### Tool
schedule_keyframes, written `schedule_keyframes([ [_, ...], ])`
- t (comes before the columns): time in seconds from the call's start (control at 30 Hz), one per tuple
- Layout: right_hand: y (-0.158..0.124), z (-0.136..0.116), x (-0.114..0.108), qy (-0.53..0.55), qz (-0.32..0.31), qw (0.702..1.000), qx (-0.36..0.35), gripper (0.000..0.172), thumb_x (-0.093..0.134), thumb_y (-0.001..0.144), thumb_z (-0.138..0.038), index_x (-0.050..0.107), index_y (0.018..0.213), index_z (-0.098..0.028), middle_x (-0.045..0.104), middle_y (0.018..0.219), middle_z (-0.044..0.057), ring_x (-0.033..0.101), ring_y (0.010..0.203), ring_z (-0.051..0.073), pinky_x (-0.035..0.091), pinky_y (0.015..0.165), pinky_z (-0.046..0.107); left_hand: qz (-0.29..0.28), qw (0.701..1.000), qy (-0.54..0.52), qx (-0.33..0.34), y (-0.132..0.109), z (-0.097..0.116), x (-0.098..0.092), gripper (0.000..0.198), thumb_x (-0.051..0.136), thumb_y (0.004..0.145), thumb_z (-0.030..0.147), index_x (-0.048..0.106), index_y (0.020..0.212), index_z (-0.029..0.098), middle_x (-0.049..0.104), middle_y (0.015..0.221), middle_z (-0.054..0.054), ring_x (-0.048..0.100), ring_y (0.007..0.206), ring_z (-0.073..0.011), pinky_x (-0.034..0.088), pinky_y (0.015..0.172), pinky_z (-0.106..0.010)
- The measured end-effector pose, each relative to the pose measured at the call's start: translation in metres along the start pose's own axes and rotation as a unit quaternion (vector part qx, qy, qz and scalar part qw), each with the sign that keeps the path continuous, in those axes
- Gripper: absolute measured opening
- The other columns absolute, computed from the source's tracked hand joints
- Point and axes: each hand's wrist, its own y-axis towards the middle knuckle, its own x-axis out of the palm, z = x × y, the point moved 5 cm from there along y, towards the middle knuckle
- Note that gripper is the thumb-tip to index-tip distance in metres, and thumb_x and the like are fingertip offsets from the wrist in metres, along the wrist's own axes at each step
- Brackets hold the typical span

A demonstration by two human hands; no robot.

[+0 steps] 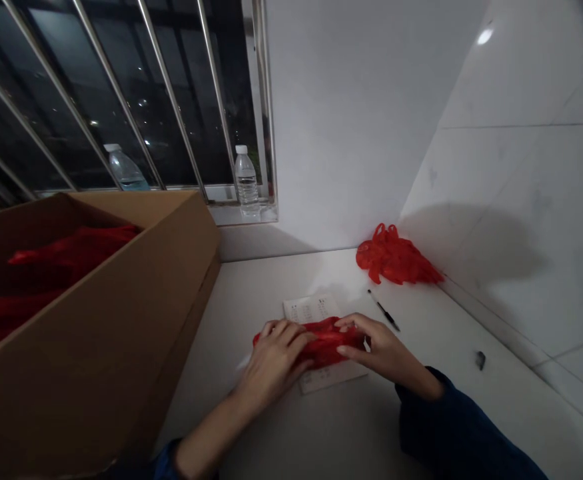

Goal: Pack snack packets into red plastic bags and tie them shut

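A crumpled red plastic bag (325,341) lies over a sheet of printed paper (332,379) on the white table (251,293). My left hand (277,357) rests on the bag's left part, its fingers curved over it. At the bag's right end is my right hand (371,341), with thumb and fingers on either side of the red plastic. The middle of the paper is hidden under the bag and my hands.
An open cardboard box (171,267) with red bags (81,250) stands at the left. A red bag pile (396,257) sits at the back right. A black pen (384,311) and small dark object (480,360) lie on the right. Bottles (246,183) stand by the window.
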Motion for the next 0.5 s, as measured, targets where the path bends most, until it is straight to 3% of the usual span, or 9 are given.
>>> schedule_keyframes([
  [0.07, -0.001, 0.0, 0.002, -0.043, 0.016, 0.999, -0.008, 0.021, 0.068, 0.083, -0.034, 0.064, 0.101, -0.024, 0.071, 0.1, 0.002, 0.065, 0.089, 0.019, 0.047, 0.078, 0.029, 0.001, 1.0, -0.008, -0.011, 0.005, -0.006, 0.006, 0.013, 0.057, 0.092, 0.021, 0.065, 0.102, 0.024, 0.069, 0.095, -0.004, 0.059, 0.092, -0.0247, 0.039, 0.084, -0.041],
  [0.13, -0.001, 0.007, 0.0, -0.077, 0.049, 0.996, 0.007, 0.009, 0.062, 0.087, -0.032, 0.064, 0.086, -0.023, 0.069, 0.084, 0.0, 0.063, 0.074, 0.016, 0.045, 0.07, 0.028, 0.049, 0.994, -0.084, -0.058, 0.004, -0.021, 0.006, 0.013, 0.052, 0.094, 0.021, 0.065, 0.096, 0.023, 0.068, 0.091, -0.004, 0.059, 0.089, -0.0226, 0.04, 0.083, -0.038],
  [0.23, -0.002, 0.023, -0.012, -0.068, 0.118, 0.989, 0.059, 0.015, 0.054, 0.089, -0.026, 0.058, 0.075, -0.022, 0.06, 0.065, -0.004, 0.056, 0.059, 0.013, 0.04, 0.058, 0.025, 0.169, 0.939, -0.245, -0.173, -0.008, -0.053, -0.002, 0.012, 0.05, 0.095, 0.028, 0.06, 0.093, 0.02, 0.064, 0.087, -0.003, 0.058, 0.084, -0.0193, 0.043, 0.078, -0.031],
  [0.3, -0.005, 0.03, -0.023, -0.056, 0.155, 0.983, 0.087, 0.012, 0.053, 0.088, -0.026, 0.055, 0.076, -0.022, 0.059, 0.063, -0.004, 0.054, 0.054, 0.013, 0.039, 0.055, 0.025, 0.212, 0.905, -0.294, -0.223, -0.018, -0.066, -0.008, 0.015, 0.047, 0.096, 0.032, 0.054, 0.093, 0.02, 0.059, 0.083, -0.002, 0.056, 0.076, -0.017, 0.044, 0.071, -0.028],
  [0.4, -0.011, 0.022, -0.035, -0.056, 0.204, 0.973, 0.093, 0.01, 0.057, 0.087, -0.032, 0.055, 0.092, -0.023, 0.066, 0.08, 0.0, 0.056, 0.054, 0.013, 0.043, 0.052, 0.026, 0.213, 0.878, -0.354, -0.241, -0.028, -0.067, -0.015, 0.015, 0.048, 0.095, 0.034, 0.05, 0.102, 0.02, 0.058, 0.088, -0.002, 0.056, 0.076, -0.016, 0.045, 0.068, -0.025],
  [0.5, -0.02, -0.014, -0.04, -0.071, 0.281, 0.957, 0.017, 0.022, 0.058, 0.089, -0.033, 0.055, 0.108, -0.023, 0.066, 0.095, 0.006, 0.062, 0.068, 0.018, 0.05, 0.062, 0.031, 0.172, 0.866, -0.418, -0.215, -0.027, -0.049, -0.024, 0.028, 0.053, 0.092, 0.03, 0.049, 0.119, 0.023, 0.059, 0.102, -0.005, 0.057, 0.093, -0.0189, 0.045, 0.08, -0.028],
])
